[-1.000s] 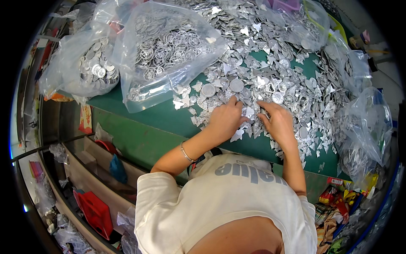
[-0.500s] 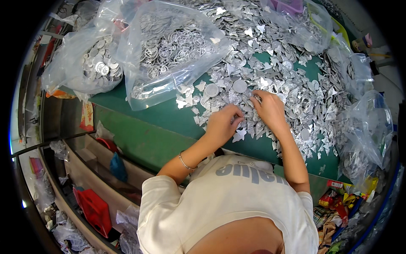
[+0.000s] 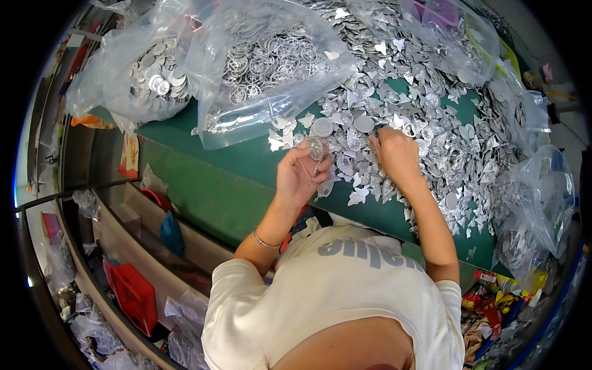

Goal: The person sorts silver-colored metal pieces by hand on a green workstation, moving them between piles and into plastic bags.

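My left hand (image 3: 298, 174) is raised over the near edge of the heap, palm turned up. Its thumb and fingers pinch a round patterned metal piece (image 3: 316, 148); a second thin piece seems to sit lower among the fingers. Beside it, my right hand (image 3: 396, 155) reaches down into the heap of small silvery metal pieces (image 3: 431, 132). Its fingers are curled together at the tips, and what they pinch, if anything, is hidden. Two plain round discs, one of them a grey disc (image 3: 364, 124), lie just beyond my hands.
Clear plastic bags of metal parts stand at the back left, including a large bag (image 3: 271, 68) and a bag of round pieces (image 3: 157, 80). Another crumpled plastic bag (image 3: 536, 191) lies right. The green table (image 3: 203, 191) has drawers with a red plastic item (image 3: 132, 296) below left.
My left hand has risen leftward from the heap and turned palm up, showing the round patterned piece. My right hand has stayed at the heap, fingers more curled. The view has shifted slightly.
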Tool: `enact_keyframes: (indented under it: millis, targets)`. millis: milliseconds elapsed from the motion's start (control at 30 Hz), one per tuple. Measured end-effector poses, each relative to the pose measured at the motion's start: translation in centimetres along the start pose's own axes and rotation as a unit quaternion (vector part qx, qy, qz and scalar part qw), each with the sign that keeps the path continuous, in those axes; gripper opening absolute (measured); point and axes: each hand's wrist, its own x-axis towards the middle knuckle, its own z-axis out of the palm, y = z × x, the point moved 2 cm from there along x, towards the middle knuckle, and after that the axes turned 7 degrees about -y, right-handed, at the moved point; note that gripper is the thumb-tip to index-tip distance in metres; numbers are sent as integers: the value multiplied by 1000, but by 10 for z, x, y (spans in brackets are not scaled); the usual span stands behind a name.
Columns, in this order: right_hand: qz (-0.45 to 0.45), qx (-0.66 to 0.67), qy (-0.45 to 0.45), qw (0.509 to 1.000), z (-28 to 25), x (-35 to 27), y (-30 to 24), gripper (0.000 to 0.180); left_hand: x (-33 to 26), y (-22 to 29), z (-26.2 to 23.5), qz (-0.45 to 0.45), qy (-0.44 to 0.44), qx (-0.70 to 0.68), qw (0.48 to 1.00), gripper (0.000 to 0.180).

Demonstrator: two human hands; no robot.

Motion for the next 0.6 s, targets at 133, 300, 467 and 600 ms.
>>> enact_keyframes:
  millis: [133, 300, 467, 600]
  targets:
    - [50, 101, 65, 992, -7, -4, 23, 20, 0, 5, -22, 15, 14, -34, 999, 19]
    - [188, 482, 72, 853, -15, -22, 42, 22, 1, 7, -39, -60, -66, -172, 981, 28]
    - [180, 740, 99, 641, -20, -35, 43, 32, 1, 2, -13, 39, 110, 11, 993, 34]
    - [74, 928, 45, 363, -11, -50, 62, 48, 0, -1, -1, 61, 158, 113, 979, 27]
